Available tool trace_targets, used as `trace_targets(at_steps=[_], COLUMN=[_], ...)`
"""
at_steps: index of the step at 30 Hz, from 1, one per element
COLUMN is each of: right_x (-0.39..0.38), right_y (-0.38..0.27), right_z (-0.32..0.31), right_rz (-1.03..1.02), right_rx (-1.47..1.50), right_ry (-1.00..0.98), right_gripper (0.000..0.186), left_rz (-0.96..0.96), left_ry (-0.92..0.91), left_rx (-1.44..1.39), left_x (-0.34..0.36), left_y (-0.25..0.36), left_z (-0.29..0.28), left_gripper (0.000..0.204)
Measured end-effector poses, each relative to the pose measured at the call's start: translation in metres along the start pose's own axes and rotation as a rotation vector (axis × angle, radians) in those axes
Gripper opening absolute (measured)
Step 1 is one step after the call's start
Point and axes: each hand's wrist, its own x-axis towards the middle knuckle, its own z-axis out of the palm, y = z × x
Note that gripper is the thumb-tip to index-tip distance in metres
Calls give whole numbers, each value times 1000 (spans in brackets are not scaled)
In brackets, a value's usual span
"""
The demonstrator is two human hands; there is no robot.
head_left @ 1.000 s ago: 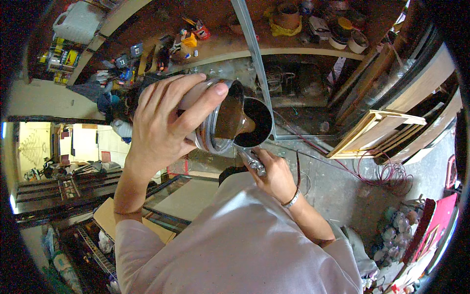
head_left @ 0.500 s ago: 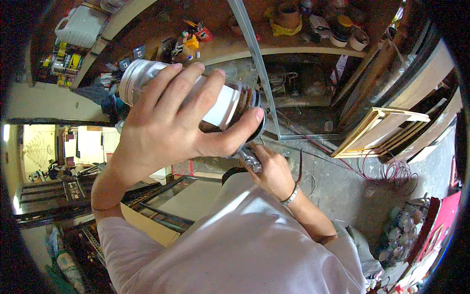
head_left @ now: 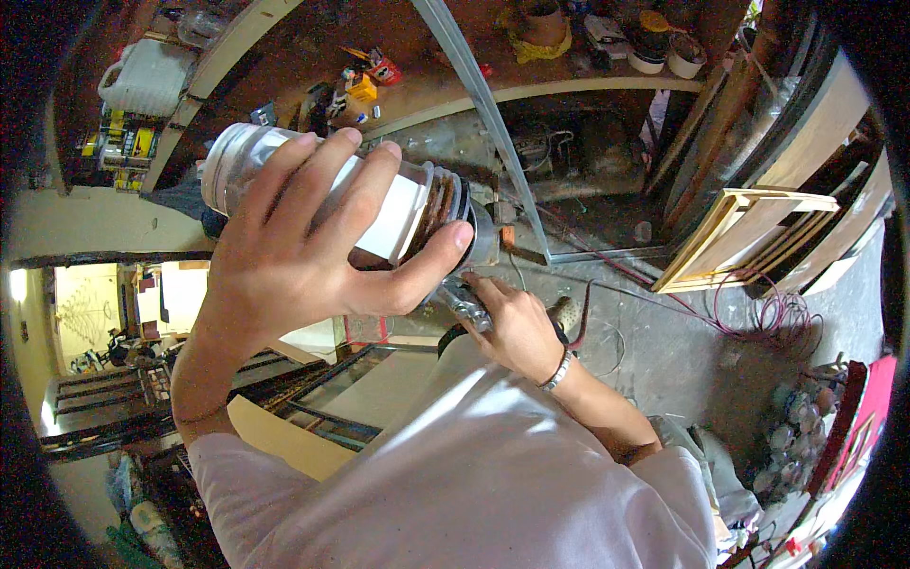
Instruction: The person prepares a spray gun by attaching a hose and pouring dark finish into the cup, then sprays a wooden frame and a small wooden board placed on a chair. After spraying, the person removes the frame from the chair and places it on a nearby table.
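At the far left, a pale yellow lit space [head_left: 90, 303] opens above dark slatted racks [head_left: 104, 398], while a translucent white plastic jug [head_left: 147, 81] sits higher up, with yellow-and-black containers [head_left: 128, 147] just below it. The left hand [head_left: 284, 251] has its fingers spread around a clear cylindrical jar with a white label [head_left: 403, 209], thumb by the rim; the jar lies tilted in mid-air, its brown-tinged mouth end toward the right. Behind it stretches a brown wooden counter [head_left: 441, 90] with a pale front edge, carrying a small orange box [head_left: 360, 87] and a red box [head_left: 384, 71]. Below the arm lies a dark-framed flat panel [head_left: 379, 379]. A grey round cup [head_left: 487, 232] stands at the jar's mouth; whether they touch cannot be told. The right hand [head_left: 526, 332] is curled around a shiny silver metal tool [head_left: 463, 303] beneath it. Farther right, grey concrete floor [head_left: 654, 370] spreads out, with pale wooden frames [head_left: 735, 237] leaning upright, a dark red coiled hose [head_left: 777, 322] near them, and a bright red panel [head_left: 858, 417] at the edge.
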Motion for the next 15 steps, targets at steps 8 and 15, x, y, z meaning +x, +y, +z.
trace_targets(at_steps=[8, 15], right_x=[5, 7], right_y=[4, 2], right_z=[4, 0], right_rz=[-37, -52], right_rx=[45, 50], right_ry=[-19, 0], right_gripper=[53, 51], left_rz=[-57, -102], left_ry=[21, 32], left_rx=[-14, -37], left_x=[0, -5], left_y=[-3, -7], left_z=[-2, 1], left_gripper=[59, 58])
